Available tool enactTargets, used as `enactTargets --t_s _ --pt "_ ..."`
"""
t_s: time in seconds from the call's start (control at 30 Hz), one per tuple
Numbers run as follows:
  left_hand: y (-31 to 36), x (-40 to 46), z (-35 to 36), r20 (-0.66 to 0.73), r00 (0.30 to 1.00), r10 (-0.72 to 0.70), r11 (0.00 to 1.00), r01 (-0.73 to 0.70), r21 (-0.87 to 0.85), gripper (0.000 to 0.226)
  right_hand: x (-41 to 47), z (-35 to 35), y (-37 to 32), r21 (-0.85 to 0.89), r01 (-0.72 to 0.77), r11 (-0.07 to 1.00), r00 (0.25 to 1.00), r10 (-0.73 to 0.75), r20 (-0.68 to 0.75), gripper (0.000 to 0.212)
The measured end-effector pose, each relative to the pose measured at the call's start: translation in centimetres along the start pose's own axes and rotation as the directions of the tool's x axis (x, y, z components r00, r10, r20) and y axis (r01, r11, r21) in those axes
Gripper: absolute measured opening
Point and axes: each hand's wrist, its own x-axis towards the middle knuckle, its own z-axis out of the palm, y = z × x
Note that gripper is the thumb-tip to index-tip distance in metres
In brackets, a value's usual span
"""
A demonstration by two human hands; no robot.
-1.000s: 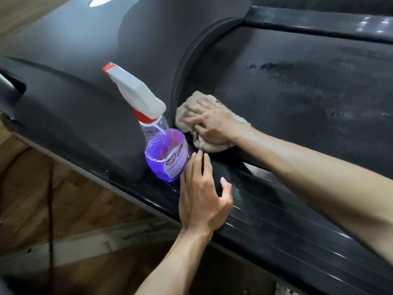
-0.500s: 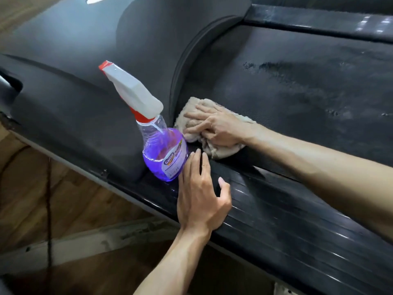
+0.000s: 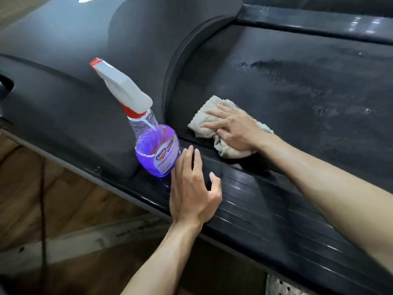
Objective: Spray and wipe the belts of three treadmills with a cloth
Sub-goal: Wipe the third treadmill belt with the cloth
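The black treadmill belt fills the upper right and shows wet streaks. A beige cloth lies on the belt's near edge, next to the motor cover. My right hand presses flat on the cloth with fingers spread. A spray bottle with purple liquid and a white and red trigger head stands upright on the ribbed side rail. My left hand rests flat on that rail, its fingertips right beside the bottle's base.
The dark motor cover rises at the left behind the bottle. A wooden floor lies below the treadmill's near edge. The far side rail runs along the top right.
My right hand has slid the cloth to the right along the belt's near edge, away from the motor cover. My left hand and the bottle stayed in place.
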Motion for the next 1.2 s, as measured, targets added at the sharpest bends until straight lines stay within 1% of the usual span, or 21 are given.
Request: enactTargets --t_s 0.07,0.1,0.17,0.23,0.3,0.37,0.4,0.47,0.53,0.57,0.63,0.7,0.73,0.83,0.9,0.97,1.03,1.1,1.13,1.17,1.2 --pt "-0.2 0.0 0.0 0.006 1.000 0.007 1.000 -0.007 0.017 0.072 2.1 -0.2 0.2 -0.073 -0.077 0.994 0.997 0.079 0.015 0.054" --pt "-0.2 0.0 0.0 0.010 1.000 0.013 1.000 -0.013 0.022 0.074 3.1 -0.2 -0.4 -0.093 -0.109 0.990 0.994 0.110 -0.001 0.054" --pt "0.0 0.0 -0.1 0.014 1.000 0.014 1.000 -0.014 0.021 0.077 4.0 -0.2 -2.1 -0.062 -0.149 0.987 0.989 0.149 -0.010 0.052" --pt "0.0 0.0 -0.2 0.015 1.000 0.012 1.000 -0.012 0.017 0.078 1.7 0.0 -2.5 -0.033 -0.078 0.996 0.997 0.078 0.026 0.054" --pt "-0.1 0.0 -0.2 0.010 1.000 0.017 1.000 -0.017 0.017 0.078 -2.4 0.1 -1.5 -0.016 -0.018 1.000 1.000 0.018 0.024 0.067" --pt "-0.1 0.1 0.0 0.013 1.000 0.019 1.000 -0.019 0.022 0.077 -5.2 -0.3 0.8 -0.004 -0.069 0.998 0.998 0.069 0.008 0.071" --pt "-0.1 0.1 0.0 0.010 1.000 0.016 0.999 -0.016 0.028 0.077 -5.1 -0.6 2.0 -0.006 -0.098 0.995 0.995 0.098 -0.005 0.070" --pt "-0.2 0.0 0.0 0.011 1.000 0.017 0.999 -0.018 0.036 0.077 -3.1 -1.0 2.9 -0.053 -0.187 0.981 0.982 0.187 -0.016 0.064" --pt "-0.2 0.1 0.1 0.017 1.000 0.019 0.999 -0.020 0.038 0.077 -0.6 -1.1 1.9 -0.075 -0.256 0.964 0.966 0.252 -0.055 0.056" --pt "-0.2 0.1 0.1 0.021 1.000 0.017 0.999 -0.018 0.039 0.077 0.0 -0.9 1.0 -0.061 -0.258 0.964 0.965 0.255 -0.058 0.053" --pt "-0.2 0.0 0.0 0.018 1.000 0.016 0.999 -0.016 0.037 0.078 -1.1 -0.2 -0.2 -0.035 -0.169 0.985 0.986 0.169 -0.015 0.054" --pt "-0.2 0.0 -0.1 0.011 1.000 0.023 0.999 -0.023 0.036 0.078 -4.8 0.2 0.0 -0.014 -0.080 0.997 0.997 0.080 0.008 0.062" --pt "-0.2 0.1 0.0 0.012 1.000 0.027 0.999 -0.027 0.037 0.078 -6.8 0.2 0.7 0.008 -0.083 0.996 0.997 0.083 0.005 0.065" --pt "-0.2 0.1 0.0 0.010 1.000 0.019 0.999 -0.020 0.051 0.078 -8.1 -1.0 3.7 0.027 -0.201 0.979 0.980 0.201 -0.002 0.071" --pt "-0.1 0.0 -0.1 0.014 1.000 0.018 0.998 -0.018 0.053 0.078 -5.5 -1.4 4.5 -0.020 -0.283 0.959 0.959 0.283 -0.013 0.063" --pt "-0.2 0.1 0.0 0.014 1.000 0.027 0.998 -0.027 0.059 0.078 -2.8 -1.1 3.2 -0.061 -0.320 0.946 0.947 0.318 -0.035 0.053" --pt "-0.3 0.1 0.0 0.020 0.999 0.027 0.998 -0.028 0.059 0.078 -2.7 -0.4 1.2 -0.039 -0.269 0.962 0.963 0.270 -0.002 0.052" --pt "-0.4 0.1 0.1 0.018 0.999 0.030 0.998 -0.031 0.057 0.078 -5.5 0.0 0.4 0.008 -0.159 0.987 0.987 0.159 0.024 0.059" --pt "-0.4 0.1 0.1 0.019 0.999 0.029 0.998 -0.030 0.059 0.078 -7.5 0.0 0.9 0.024 -0.118 0.993 0.993 0.118 0.015 0.062" --pt "-0.3 0.1 0.1 0.018 0.999 0.029 0.998 -0.030 0.061 0.078 -9.4 -0.1 1.8 0.039 -0.109 0.993 0.994 0.109 -0.005 0.064" --pt "-0.3 0.1 0.0 0.017 0.999 0.029 0.998 -0.030 0.062 0.078 -10.7 -0.4 3.1 0.048 -0.136 0.990 0.990 0.138 -0.029 0.065"
